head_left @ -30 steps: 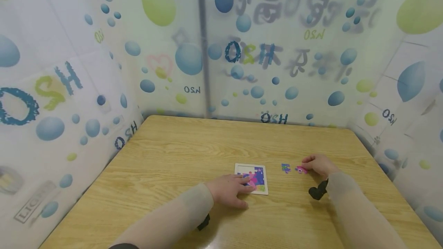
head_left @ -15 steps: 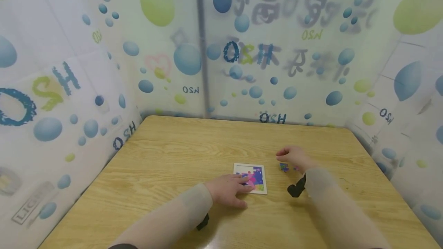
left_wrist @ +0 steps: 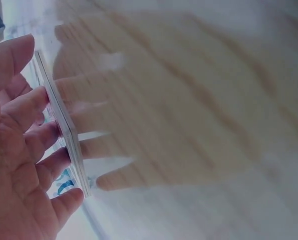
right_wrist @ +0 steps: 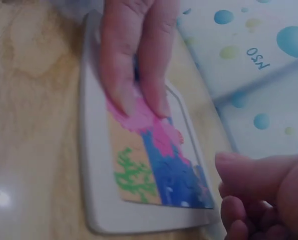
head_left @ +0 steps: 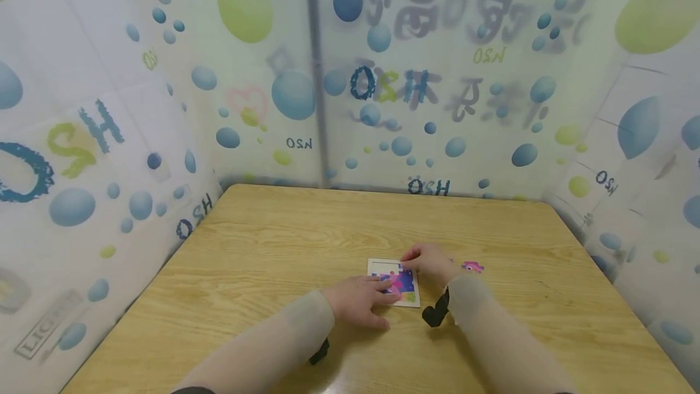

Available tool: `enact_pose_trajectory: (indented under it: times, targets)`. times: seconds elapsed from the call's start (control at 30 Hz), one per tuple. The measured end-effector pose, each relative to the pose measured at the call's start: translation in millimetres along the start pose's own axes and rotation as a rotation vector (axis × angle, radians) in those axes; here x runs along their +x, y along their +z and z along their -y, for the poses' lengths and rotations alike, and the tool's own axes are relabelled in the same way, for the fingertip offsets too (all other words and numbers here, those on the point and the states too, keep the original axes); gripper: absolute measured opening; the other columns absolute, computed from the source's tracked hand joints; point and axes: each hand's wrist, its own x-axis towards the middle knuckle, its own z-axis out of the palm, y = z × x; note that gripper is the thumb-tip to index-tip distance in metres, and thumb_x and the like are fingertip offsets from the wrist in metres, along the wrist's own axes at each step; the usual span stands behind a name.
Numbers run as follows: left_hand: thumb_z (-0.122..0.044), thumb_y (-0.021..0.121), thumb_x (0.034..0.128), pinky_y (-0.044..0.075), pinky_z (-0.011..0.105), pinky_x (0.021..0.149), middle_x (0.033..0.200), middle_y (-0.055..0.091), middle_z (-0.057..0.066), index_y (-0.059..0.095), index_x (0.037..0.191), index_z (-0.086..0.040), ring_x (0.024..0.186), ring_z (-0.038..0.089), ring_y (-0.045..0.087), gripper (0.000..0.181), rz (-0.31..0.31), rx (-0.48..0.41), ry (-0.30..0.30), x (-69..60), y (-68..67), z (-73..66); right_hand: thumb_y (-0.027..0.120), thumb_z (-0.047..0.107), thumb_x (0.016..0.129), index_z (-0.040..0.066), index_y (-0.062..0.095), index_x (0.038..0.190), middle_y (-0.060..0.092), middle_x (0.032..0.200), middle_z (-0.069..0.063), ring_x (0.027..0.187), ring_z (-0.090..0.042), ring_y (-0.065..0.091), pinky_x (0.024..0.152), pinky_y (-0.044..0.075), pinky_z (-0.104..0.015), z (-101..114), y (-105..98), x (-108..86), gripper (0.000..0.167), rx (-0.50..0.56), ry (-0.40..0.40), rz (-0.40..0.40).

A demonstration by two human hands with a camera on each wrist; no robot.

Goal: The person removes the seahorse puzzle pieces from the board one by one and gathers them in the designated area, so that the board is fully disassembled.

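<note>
Holding its thumb and fingertips bent close together, the right hand (head_left: 431, 263) stands over the two o'clock corner of the white puzzle tray (right_wrist: 94, 167); whether anything is pinched between those tips cannot be told from either view; the left hand (head_left: 358, 301) comes in from eight o'clock, fingers spread and nearly straight, gripping nothing, two fingertips resting on the pink figure (right_wrist: 161, 132) inside the tray; around that figure lie blue sections, with a tan and green section at four o'clock and a pale unfilled patch at eleven; the tray lies flat on the wooden table (head_left: 295, 230); towards three o'clock, just beyond the right hand, lies a loose pink puzzle piece (head_left: 473, 267) with an eye-like mark; each wrist carries a black mount (head_left: 435, 312) below a pale sleeve (head_left: 503, 327); at twelve o'clock, past the table's far edge, rises a pale wall (head_left: 350, 138) printed with blue and green drops.
</note>
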Motion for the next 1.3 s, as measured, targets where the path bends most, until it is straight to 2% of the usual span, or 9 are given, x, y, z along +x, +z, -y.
enact_pose_trajectory:
  times: [0.23, 0.4, 0.57, 0.7, 0.83, 1.07, 1.3]
  targets:
    - [-0.057, 0.052, 0.0915, 0.025, 0.038, 0.114, 0.157, 0.027, -0.002, 0.04, 0.147, -0.03, 0.142, 0.024, 0.028, 0.063, -0.002, 0.011, 0.009, 1.0, -3.3, -1.9, 0.071, 0.009, 0.086, 0.01, 0.073, 0.088, 0.064, 0.088, -0.001, 0.086, -0.018, 0.055, 0.088, 0.045, -0.039, -1.5, 9.8, 0.1, 0.002, -0.099, -0.059, 0.014]
    - [-0.057, 0.051, 0.0921, 0.028, 0.037, 0.113, 0.155, 0.032, 0.0, 0.045, 0.145, -0.028, 0.14, 0.023, 0.032, 0.06, 0.003, 0.047, 0.023, 3.2, -6.6, -3.0, 0.072, 0.005, 0.084, 0.008, 0.074, 0.086, 0.065, 0.087, -0.001, 0.085, -0.017, 0.056, 0.087, 0.047, -0.039, 0.5, 10.5, -3.6, 0.004, -0.109, -0.086, 0.017]
    - [-0.059, 0.047, 0.0927, 0.028, 0.038, 0.113, 0.153, 0.034, -0.001, 0.045, 0.145, -0.028, 0.14, 0.017, 0.031, 0.061, 0.008, 0.069, 0.018, 6.4, -6.7, -4.0, 0.074, 0.005, 0.083, 0.006, 0.074, 0.086, 0.065, 0.086, 0.0, 0.084, -0.016, 0.057, 0.087, 0.049, -0.039, 3.1, 10.5, -7.1, 0.003, -0.115, -0.091, 0.021]
    - [-0.064, 0.045, 0.092, 0.03, 0.037, 0.112, 0.152, 0.037, 0.001, 0.041, 0.147, -0.03, 0.138, 0.022, 0.035, 0.065, -0.026, 0.126, 0.007, 9.0, -3.1, -6.9, 0.074, 0.006, 0.083, 0.005, 0.074, 0.086, 0.065, 0.087, 0.0, 0.085, -0.016, 0.056, 0.089, 0.048, -0.04, 3.8, 10.1, -8.0, 0.004, -0.117, -0.083, 0.017]
    - [-0.065, 0.044, 0.0916, 0.032, 0.037, 0.111, 0.152, 0.036, 0.002, 0.04, 0.147, -0.031, 0.136, 0.026, 0.038, 0.065, -0.055, 0.142, -0.01, 10.9, 0.3, -9.9, 0.074, 0.007, 0.083, 0.004, 0.073, 0.086, 0.064, 0.086, 0.0, 0.084, -0.016, 0.056, 0.088, 0.047, -0.04, 3.1, 10.4, -7.5, 0.004, -0.111, -0.071, 0.006]
    - [-0.062, 0.044, 0.0934, 0.027, 0.035, 0.114, 0.157, 0.025, -0.003, 0.036, 0.15, -0.024, 0.139, 0.025, 0.033, 0.068, -0.047, 0.159, -0.007, 10.7, 1.3, -11.9, 0.074, 0.006, 0.083, 0.005, 0.074, 0.087, 0.065, 0.086, 0.0, 0.084, -0.017, 0.056, 0.088, 0.047, -0.04, 2.7, 12.3, -7.7, 0.004, -0.109, -0.068, -0.006]
    - [-0.06, 0.046, 0.0936, 0.027, 0.035, 0.114, 0.152, 0.038, 0.0, 0.049, 0.143, -0.021, 0.137, 0.022, 0.035, 0.063, -0.111, 0.146, 0.037, 15.4, 1.3, -11.4, 0.076, 0.008, 0.081, 0.005, 0.073, 0.085, 0.064, 0.085, 0.0, 0.083, -0.015, 0.056, 0.086, 0.048, -0.038, 1.8, 13.5, -7.6, 0.005, -0.112, -0.081, -0.014]
